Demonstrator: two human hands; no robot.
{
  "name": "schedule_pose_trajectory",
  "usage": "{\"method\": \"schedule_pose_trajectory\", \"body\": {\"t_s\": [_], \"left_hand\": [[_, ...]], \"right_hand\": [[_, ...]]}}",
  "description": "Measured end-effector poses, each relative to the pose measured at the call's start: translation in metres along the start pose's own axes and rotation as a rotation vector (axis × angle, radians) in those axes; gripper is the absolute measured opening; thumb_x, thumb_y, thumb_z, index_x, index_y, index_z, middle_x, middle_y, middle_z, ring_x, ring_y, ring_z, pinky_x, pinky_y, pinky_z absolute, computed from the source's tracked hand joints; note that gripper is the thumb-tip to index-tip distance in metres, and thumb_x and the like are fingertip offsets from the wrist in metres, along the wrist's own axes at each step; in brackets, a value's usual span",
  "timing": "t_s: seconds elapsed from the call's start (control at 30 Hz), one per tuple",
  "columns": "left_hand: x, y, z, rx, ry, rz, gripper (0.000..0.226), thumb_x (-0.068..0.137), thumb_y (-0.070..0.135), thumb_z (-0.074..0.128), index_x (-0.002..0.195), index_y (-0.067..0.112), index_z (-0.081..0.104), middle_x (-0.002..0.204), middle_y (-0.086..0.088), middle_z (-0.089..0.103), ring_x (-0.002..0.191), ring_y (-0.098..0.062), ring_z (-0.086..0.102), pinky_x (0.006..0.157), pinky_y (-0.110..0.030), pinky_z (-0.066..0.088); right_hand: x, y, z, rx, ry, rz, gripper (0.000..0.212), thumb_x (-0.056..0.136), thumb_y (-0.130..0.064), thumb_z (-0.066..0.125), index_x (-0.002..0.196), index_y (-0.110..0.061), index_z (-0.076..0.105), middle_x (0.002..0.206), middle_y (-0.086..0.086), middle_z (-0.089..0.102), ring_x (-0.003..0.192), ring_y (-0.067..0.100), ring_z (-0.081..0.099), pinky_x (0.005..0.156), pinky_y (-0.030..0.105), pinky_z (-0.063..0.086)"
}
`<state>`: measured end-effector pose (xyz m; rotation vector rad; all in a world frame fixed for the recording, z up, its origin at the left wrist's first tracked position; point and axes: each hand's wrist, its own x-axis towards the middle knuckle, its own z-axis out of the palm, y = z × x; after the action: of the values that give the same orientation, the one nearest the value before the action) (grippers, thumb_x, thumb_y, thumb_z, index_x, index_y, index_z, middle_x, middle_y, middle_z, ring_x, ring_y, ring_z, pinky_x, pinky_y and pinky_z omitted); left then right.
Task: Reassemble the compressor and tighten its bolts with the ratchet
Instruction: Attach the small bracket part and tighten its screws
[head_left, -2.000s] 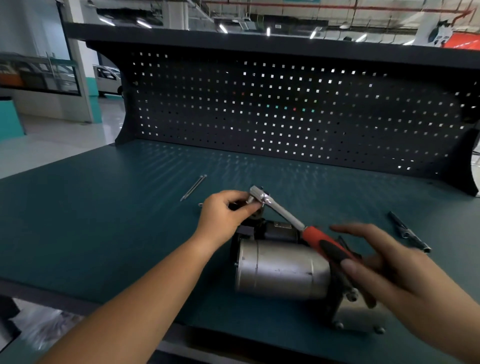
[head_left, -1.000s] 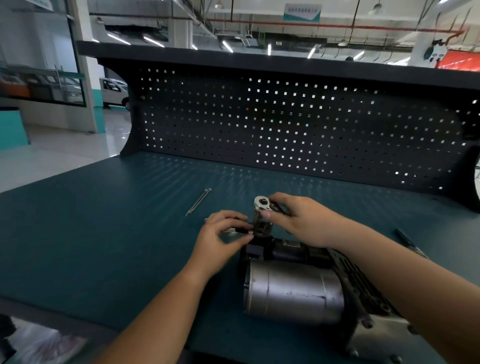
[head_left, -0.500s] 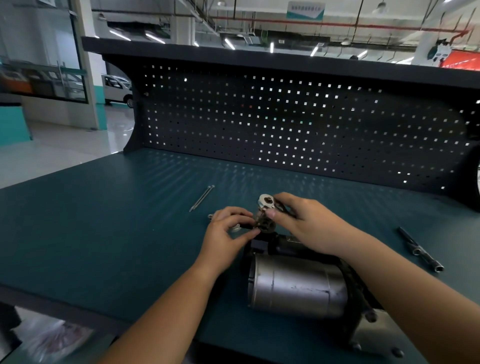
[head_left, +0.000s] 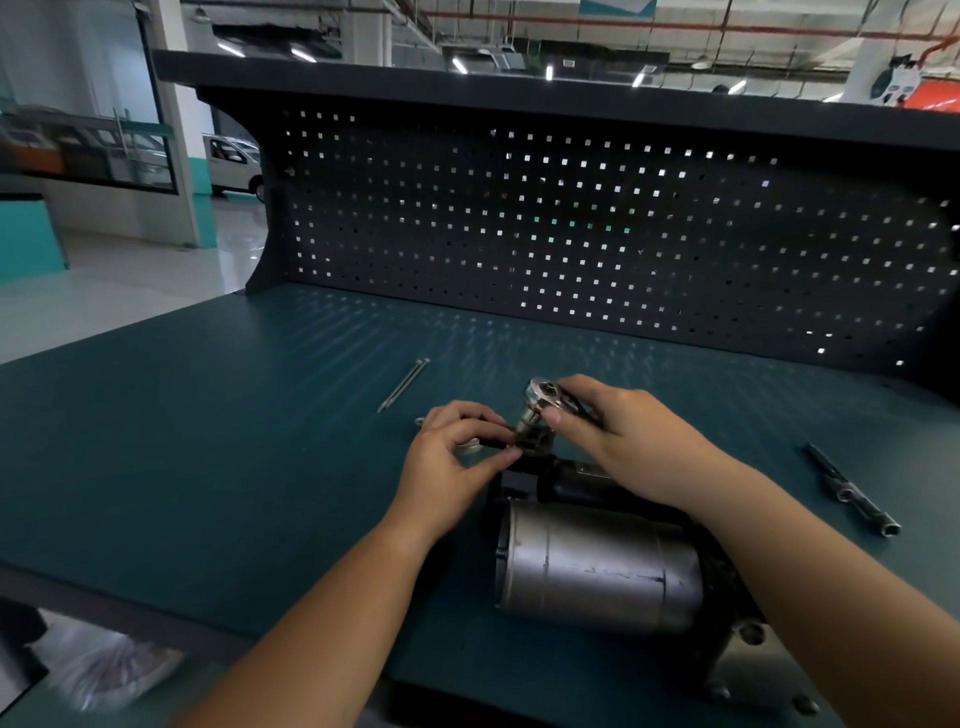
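On the teal workbench (head_left: 208, 467) the compressor (head_left: 597, 566) lies on its side near the front edge. At its far end the right hand (head_left: 628, 441) grips the ratchet (head_left: 541, 394) by its head (handle hidden), and the left hand (head_left: 452, 462) pinches a dark fitting (head_left: 535, 442) just below. Two long bolts (head_left: 404, 384) lie apart, to the left.

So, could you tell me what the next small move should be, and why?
Probably seat the socket squarely before turning: the right hand grips the ratchet head over the compressor's far end, and the left hand pinches the dark part beneath.
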<state>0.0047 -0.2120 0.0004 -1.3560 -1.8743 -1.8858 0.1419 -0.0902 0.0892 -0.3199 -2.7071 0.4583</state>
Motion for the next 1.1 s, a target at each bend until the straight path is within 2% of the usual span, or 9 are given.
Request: {"method": "schedule_pose_trajectory", "body": {"t_s": [0.2,0.27,0.37,0.53,0.7,0.83,0.9,1.0,1.1], "left_hand": [[0.001,0.001,-0.002,-0.087,-0.043,-0.013,0.034,0.068,0.0,0.08,0.077,0.03,0.068,0.093,0.01,0.063,0.094,-0.009,0.061,0.091,-0.027,0.046],[0.001,0.0,-0.004,-0.1,-0.067,-0.022,0.036,0.068,-0.001,0.079,0.079,0.031,0.068,0.094,0.011,0.063,0.094,-0.007,0.062,0.092,-0.028,0.046],[0.002,-0.002,-0.005,-0.1,-0.087,-0.041,0.037,0.069,-0.002,0.078,0.079,0.032,0.068,0.095,0.015,0.063,0.095,-0.003,0.061,0.094,-0.031,0.047],[0.001,-0.001,-0.007,-0.104,-0.098,-0.058,0.035,0.072,-0.002,0.076,0.084,0.031,0.068,0.097,0.016,0.063,0.095,0.002,0.06,0.093,-0.024,0.045],[0.002,0.014,-0.002,-0.232,0.046,-0.105,0.029,0.073,0.01,0.077,0.088,0.032,0.067,0.097,0.002,0.068,0.094,-0.006,0.063,0.087,-0.021,0.046],[0.003,0.021,0.005,-0.294,0.116,-0.121,0.032,0.074,0.006,0.077,0.09,0.032,0.069,0.089,0.009,0.073,0.088,0.0,0.067,0.08,-0.015,0.049],[0.004,0.024,0.008,-0.319,0.048,-0.108,0.032,0.077,0.004,0.074,0.09,0.032,0.069,0.085,0.017,0.073,0.087,0.001,0.067,0.077,-0.012,0.048],[0.007,0.027,0.012,-0.281,-0.02,-0.08,0.032,0.079,0.003,0.071,0.086,0.034,0.069,0.082,0.022,0.072,0.083,0.004,0.067,0.074,-0.009,0.047],[0.004,0.028,0.014,-0.227,0.034,-0.057,0.034,0.082,0.003,0.07,0.086,0.037,0.068,0.08,0.027,0.07,0.082,0.008,0.065,0.073,-0.008,0.046]], "right_hand": [[0.001,-0.013,-0.008,-0.172,-0.017,-0.036,0.047,0.086,-0.063,0.041,0.125,-0.037,0.048,0.103,-0.009,0.065,0.086,0.015,0.059,0.068,0.03,0.044],[0.008,-0.019,-0.017,-0.226,-0.106,-0.026,0.049,0.087,-0.062,0.045,0.13,-0.039,0.046,0.117,-0.009,0.063,0.099,0.016,0.058,0.08,0.033,0.047],[0.027,-0.026,-0.032,-0.258,-0.303,-0.018,0.055,0.089,-0.057,0.049,0.139,-0.037,0.04,0.136,-0.008,0.052,0.121,0.018,0.049,0.1,0.035,0.04],[0.044,-0.033,-0.044,-0.305,-0.511,-0.037,0.06,0.089,-0.052,0.052,0.144,-0.033,0.036,0.146,-0.009,0.042,0.132,0.015,0.04,0.11,0.031,0.029],[0.051,-0.032,-0.051,-0.325,-0.577,-0.025,0.061,0.089,-0.052,0.052,0.144,-0.036,0.034,0.146,-0.009,0.042,0.13,0.015,0.041,0.112,0.038,0.029],[0.049,-0.032,-0.051,-0.301,-0.584,-0.037,0.057,0.089,-0.049,0.054,0.142,-0.038,0.037,0.141,-0.01,0.047,0.124,0.016,0.047,0.109,0.039,0.032],[0.047,-0.032,-0.053,-0.301,-0.583,-0.037,0.055,0.089,-0.048,0.055,0.141,-0.04,0.038,0.131,-0.015,0.052,0.111,0.014,0.054,0.103,0.035,0.037],[0.045,-0.034,-0.054,-0.359,-0.552,-0.052,0.051,0.091,-0.047,0.055,0.139,-0.041,0.04,0.094,-0.03,0.047,0.084,0.0,0.048,0.085,0.025,0.033],[0.043,-0.037,-0.051,-0.39,-0.509,-0.056,0.048,0.091,-0.05,0.053,0.137,-0.039,0.044,0.087,-0.017,0.061,0.078,0.004,0.056,0.077,0.027,0.04]]}}
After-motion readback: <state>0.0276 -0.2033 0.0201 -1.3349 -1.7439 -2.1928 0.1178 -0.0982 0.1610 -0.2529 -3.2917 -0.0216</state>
